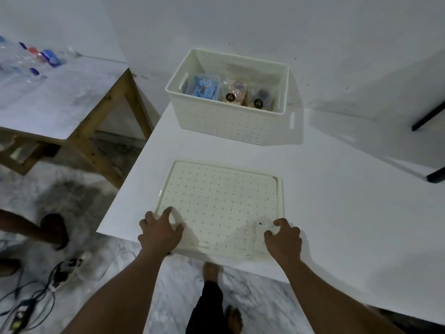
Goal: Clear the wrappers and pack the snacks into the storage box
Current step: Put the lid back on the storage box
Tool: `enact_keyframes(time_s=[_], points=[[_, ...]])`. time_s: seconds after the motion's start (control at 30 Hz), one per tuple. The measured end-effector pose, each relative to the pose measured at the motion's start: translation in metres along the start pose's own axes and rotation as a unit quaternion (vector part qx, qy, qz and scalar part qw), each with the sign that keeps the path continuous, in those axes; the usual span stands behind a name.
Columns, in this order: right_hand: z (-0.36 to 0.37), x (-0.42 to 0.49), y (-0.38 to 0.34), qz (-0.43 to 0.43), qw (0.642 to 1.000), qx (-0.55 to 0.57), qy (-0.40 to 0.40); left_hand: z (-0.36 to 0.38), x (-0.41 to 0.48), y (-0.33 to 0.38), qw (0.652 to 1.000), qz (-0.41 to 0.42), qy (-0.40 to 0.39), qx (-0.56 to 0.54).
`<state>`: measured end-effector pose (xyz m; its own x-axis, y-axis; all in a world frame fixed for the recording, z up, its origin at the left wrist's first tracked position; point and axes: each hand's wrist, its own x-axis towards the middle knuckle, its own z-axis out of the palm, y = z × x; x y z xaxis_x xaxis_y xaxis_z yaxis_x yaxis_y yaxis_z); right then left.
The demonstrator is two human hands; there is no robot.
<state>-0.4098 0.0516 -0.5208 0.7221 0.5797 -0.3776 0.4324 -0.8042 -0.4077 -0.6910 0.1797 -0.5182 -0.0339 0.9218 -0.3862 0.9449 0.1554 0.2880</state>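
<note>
A cream perforated storage box (224, 121) stands open at the far side of the white table (337, 189). Inside it lie a blue snack packet (203, 88) on the left and two clear packets with dark round labels (234, 92) beside it. The box's flat dotted lid (221, 201) lies on the table near the front edge. My left hand (160, 231) rests on the lid's near left corner, fingers spread and curled over the rim. On the near right corner sits my right hand (284, 238), fingers bent on the surface. Whether either hand grips the lid is unclear.
A wooden-legged side table (60, 100) with plastic bottles (36, 59) stands to the left. Cables and a power strip (65, 268) lie on the marble floor. Another person's foot (55, 230) is at the left. A dark-edged object (431, 114) sits at the right.
</note>
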Motion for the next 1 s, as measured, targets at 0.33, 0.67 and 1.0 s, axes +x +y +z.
enact_keyframes(time_s=[0.33,0.67,1.0], points=[[-0.048,-0.027,-0.025,-0.118,0.965,0.133,0.191,-0.053,-0.017,0.018,0.981,0.077,0.153,-0.086],[-0.137,0.041,-0.125,-0.172,0.939,0.144,0.26,-0.154,0.05,0.1,0.96,0.136,0.22,-0.105],[-0.158,0.151,-0.222,-0.137,0.946,0.128,0.266,-0.209,0.182,0.174,0.964,0.173,0.183,-0.083]])
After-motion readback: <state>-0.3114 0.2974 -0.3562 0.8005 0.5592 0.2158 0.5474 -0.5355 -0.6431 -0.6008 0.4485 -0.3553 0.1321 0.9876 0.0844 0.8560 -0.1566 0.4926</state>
